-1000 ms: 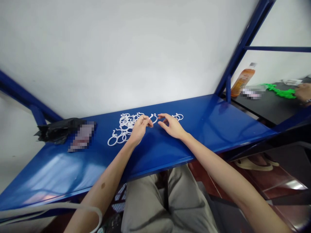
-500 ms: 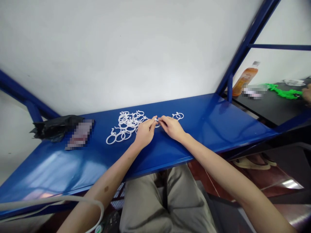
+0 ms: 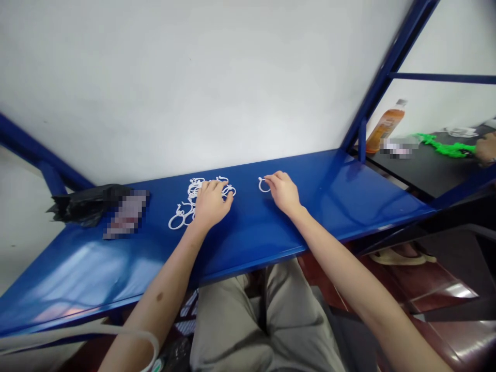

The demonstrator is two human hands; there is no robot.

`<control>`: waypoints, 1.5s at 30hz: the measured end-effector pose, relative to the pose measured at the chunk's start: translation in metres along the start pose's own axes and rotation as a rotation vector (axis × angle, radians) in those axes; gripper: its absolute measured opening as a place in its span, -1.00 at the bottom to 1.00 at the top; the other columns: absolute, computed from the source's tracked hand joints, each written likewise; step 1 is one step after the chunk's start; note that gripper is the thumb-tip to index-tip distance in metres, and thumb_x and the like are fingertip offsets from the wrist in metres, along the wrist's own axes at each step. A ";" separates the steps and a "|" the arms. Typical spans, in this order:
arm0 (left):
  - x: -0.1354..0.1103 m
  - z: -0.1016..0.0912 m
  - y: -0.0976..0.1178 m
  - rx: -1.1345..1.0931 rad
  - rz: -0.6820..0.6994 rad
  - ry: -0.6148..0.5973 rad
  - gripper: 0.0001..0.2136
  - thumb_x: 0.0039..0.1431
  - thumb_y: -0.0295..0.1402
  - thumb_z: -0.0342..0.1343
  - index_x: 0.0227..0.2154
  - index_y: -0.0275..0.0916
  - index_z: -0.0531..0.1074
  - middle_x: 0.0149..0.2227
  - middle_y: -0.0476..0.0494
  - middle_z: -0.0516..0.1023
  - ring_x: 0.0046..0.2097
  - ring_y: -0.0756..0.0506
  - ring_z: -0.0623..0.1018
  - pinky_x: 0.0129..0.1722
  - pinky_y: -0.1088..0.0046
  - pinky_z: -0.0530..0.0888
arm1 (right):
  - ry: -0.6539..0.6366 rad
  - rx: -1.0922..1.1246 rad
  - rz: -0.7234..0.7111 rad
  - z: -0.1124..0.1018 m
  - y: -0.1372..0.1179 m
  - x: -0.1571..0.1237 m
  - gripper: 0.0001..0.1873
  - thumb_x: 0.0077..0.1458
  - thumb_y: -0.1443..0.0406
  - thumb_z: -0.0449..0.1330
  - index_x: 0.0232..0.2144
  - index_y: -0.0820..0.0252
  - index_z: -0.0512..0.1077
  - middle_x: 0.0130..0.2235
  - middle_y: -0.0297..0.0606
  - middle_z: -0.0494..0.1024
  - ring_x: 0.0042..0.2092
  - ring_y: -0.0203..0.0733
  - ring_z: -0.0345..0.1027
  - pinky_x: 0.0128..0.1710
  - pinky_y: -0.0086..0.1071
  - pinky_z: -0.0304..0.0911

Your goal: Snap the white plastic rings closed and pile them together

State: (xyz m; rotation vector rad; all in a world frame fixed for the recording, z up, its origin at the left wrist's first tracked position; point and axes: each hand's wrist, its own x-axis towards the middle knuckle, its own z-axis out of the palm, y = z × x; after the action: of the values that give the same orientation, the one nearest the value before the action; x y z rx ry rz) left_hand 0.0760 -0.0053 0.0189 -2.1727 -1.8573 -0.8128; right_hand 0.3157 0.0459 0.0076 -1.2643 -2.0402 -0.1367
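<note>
At the far left a white cord (image 3: 96, 328) looped across the lower edge of the view, passing over the person's left forearm. On the blue tabletop (image 3: 248, 232) lay a crumpled black plastic bag (image 3: 87, 206), and just beside it a flat item (image 3: 127, 214) whose surface was blurred out. Next came a pile of white rings (image 3: 195, 190), overlapping one another, with a few straggling toward the near left. The left hand (image 3: 214, 200) lay palm down over the right part of this pile, its fingers loosely spread and not closed round anything; whether the fingertips touched a ring could not be told. To the right, apart from the pile, a single white ring (image 3: 264, 190) was pinched between the thumb and fingertips of the right hand (image 3: 284, 192), near the middle of the tabletop. Farther right, on a dark table (image 3: 422, 170), stood a bottle of orange liquid (image 3: 387, 126), then a green strand (image 3: 445, 146) with a co-worker's hand (image 3: 487, 149) at its right end.
</note>
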 end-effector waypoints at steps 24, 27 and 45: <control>-0.005 0.005 0.022 -0.436 0.159 -0.048 -0.89 0.31 -0.29 0.07 -0.20 -0.15 0.47 -0.19 -0.12 0.58 -0.08 -0.16 0.46 0.02 0.22 0.39 | -0.145 0.563 -0.239 0.009 -0.018 -0.007 -0.82 0.32 0.26 0.15 -0.18 0.17 0.55 -0.22 -0.17 0.54 -0.19 -0.13 0.46 -0.09 -0.20 0.41; -0.005 0.002 0.023 -0.562 0.046 -0.048 -0.86 0.27 -0.27 0.12 -0.17 -0.15 0.46 -0.15 -0.12 0.60 -0.10 -0.13 0.53 -0.04 0.27 0.45 | -0.177 0.790 -0.049 0.008 -0.020 -0.006 -0.74 0.27 0.21 0.22 -0.04 0.14 0.52 -0.37 -0.30 0.54 -0.38 -0.21 0.47 -0.29 -0.29 0.45; -0.007 0.010 0.020 -0.801 -0.151 -0.097 -0.84 0.15 -0.37 0.11 -0.20 -0.16 0.50 -0.39 -0.01 0.63 -0.31 -0.08 0.60 -0.23 0.38 0.44 | -0.379 1.033 0.052 0.004 -0.027 -0.012 -0.74 0.25 0.13 0.21 -0.15 0.17 0.53 -0.44 -0.35 0.56 -0.45 -0.27 0.51 -0.38 -0.39 0.46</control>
State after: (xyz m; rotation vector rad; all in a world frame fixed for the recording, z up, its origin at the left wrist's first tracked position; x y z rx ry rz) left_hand 0.0974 -0.0106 0.0113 -2.5270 -1.9763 -1.7562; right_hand 0.2954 0.0248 0.0045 -0.6816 -1.9000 1.1106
